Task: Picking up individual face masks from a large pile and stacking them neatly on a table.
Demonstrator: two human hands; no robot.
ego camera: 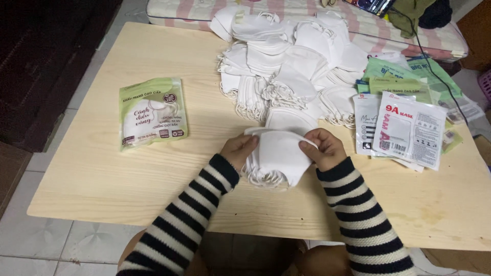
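At lower centre, the left hand [238, 150] and right hand [323, 148] pinch opposite ends of a small stack of white masks [276, 156] between them, resting on the wooden table [102, 174]. Above lies the mask pile [291, 66]; 1 green packet [152, 112] sits left.

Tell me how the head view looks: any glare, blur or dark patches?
Head view: even, soft light on the pale wooden table; the big heap of white fabric masks is bright and short on detail; the white plastic pouch is glossy but readable; the upper left corner is dark; both hands look sharp.
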